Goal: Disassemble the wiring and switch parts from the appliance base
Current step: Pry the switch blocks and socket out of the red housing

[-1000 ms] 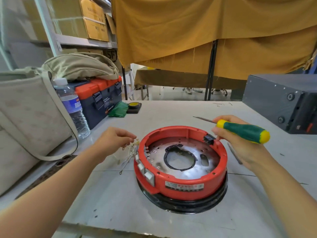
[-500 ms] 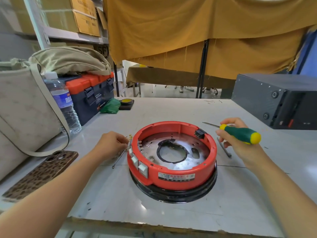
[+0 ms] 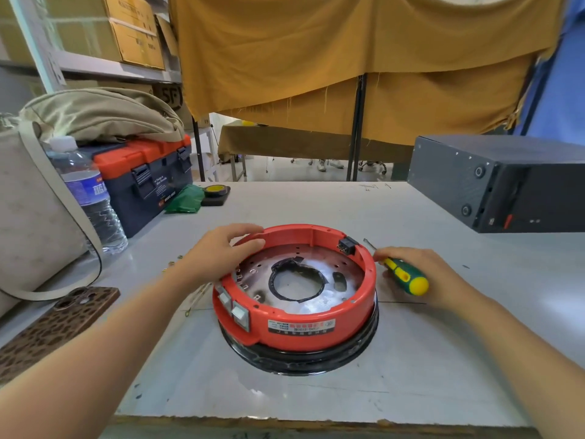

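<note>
Head view. The appliance base (image 3: 296,299), a red ring on a black lower rim, sits at centre frame on the grey table (image 3: 316,391). The left hand (image 3: 221,255) rests on the ring's upper-left rim, fingers curled over the edge and gripping it. The right hand (image 3: 421,274), just right of the ring, is closed around the green-and-yellow screwdriver (image 3: 403,275); the shaft points toward the upper left, its tip near the black switch block (image 3: 345,246) mounted inside the ring at upper right. Two white rocker switches (image 3: 232,305) remain seated in the ring's lower-left wall. A bundle of loose wires (image 3: 198,297) lies on the table just left of the base, under the left forearm.

Step in hand, by judgement: the wiring appears to be out already; the base is being steadied for work on the remaining switch parts. The next move probably calls for bringing the screwdriver tip to the black switch block or its fastener while the left hand holds the ring against rotation.

Edges and room: the near table edge runs along the bottom of the frame, well apart from the base. Open surface lies right of and in front of the base. At left, a phone (image 3: 60,324), water bottle (image 3: 85,194) and toolbox (image 3: 142,175) limit the room. A dark grey box (image 3: 493,185) occupies the upper right.
</note>
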